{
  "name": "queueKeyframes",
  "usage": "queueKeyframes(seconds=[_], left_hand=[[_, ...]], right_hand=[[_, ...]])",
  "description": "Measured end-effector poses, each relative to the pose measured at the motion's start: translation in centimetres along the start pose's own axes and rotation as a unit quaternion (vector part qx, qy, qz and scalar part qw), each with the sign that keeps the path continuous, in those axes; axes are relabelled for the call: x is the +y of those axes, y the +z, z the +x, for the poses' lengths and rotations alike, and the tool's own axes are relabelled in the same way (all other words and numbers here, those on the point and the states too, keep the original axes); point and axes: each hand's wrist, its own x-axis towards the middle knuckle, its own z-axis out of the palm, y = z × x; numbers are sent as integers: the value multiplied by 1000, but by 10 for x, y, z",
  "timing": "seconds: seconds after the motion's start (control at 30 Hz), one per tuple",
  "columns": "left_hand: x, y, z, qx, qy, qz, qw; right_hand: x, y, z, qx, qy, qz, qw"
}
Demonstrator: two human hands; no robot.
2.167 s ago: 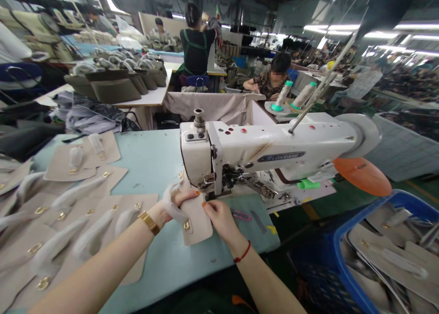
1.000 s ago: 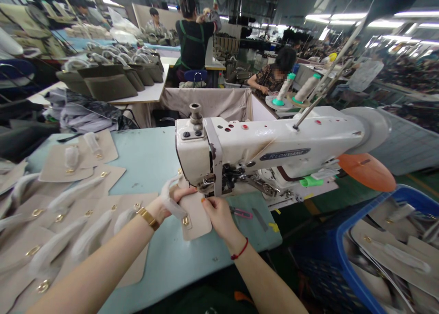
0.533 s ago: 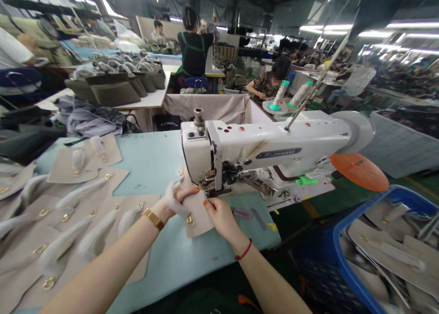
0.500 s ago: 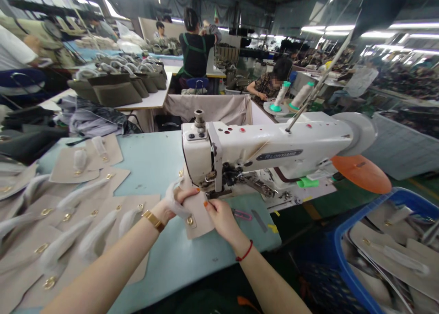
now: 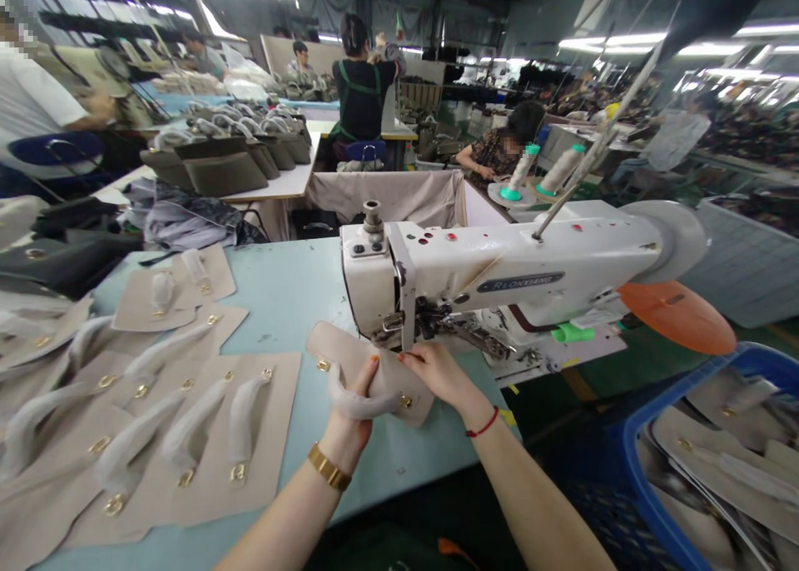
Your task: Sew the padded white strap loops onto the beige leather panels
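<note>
A beige bag panel point(image 5: 340, 344) lies tilted in front of the sewing machine point(image 5: 499, 263), with a plastic-wrapped handle point(image 5: 365, 404) and gold-coloured rings on it. My left hand point(image 5: 355, 409) grips the panel near its middle, thumb on top and the handle arching over the fingers. At the panel's far right edge, by the needle area, my right hand point(image 5: 440, 375) pinches the material between thumb and fingers. Part of the panel is hidden under my hands. The exact spot beneath the presser foot is hard to make out.
Several similar beige panels with wrapped handles point(image 5: 243, 421) cover the left of the light-blue table point(image 5: 293, 288). A blue basket point(image 5: 630, 438) holding more panels stands at right. Thread cones point(image 5: 521, 171) rise behind the machine. Co-workers sit and stand farther back.
The panel has turned and come away from the needle, its handle now lying crosswise. My left hand has shifted to hold it from below; my right hand moved up to its far edge.
</note>
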Motion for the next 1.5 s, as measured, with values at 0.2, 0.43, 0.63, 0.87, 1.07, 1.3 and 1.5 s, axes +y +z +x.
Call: queueKeyframes(seconds=[0.2, 0.43, 0.63, 0.87, 1.07, 1.3, 1.5], left_hand=[[2, -1, 0, -41, -26, 4, 999], [3, -1, 0, -46, -4, 0, 999], [7, -1, 8, -39, -3, 16, 999], [17, -2, 19, -67, -23, 58, 996], [32, -4, 29, -112, -32, 105, 988], [61, 0, 43, -192, -53, 185, 962], [71, 3, 58, -235, -25, 205, 950]], right_hand=[[-6, 0, -1, -8, 9, 7, 1000], [-1, -1, -1, -25, 7, 25, 999], [3, 4, 0, -6, 20, 40, 999], [7, 15, 1, 14, 35, 61, 997], [5, 26, -1, 35, 59, 71, 995], [2, 42, -6, 72, 75, 104, 989], [0, 51, -8, 90, 84, 124, 985]])
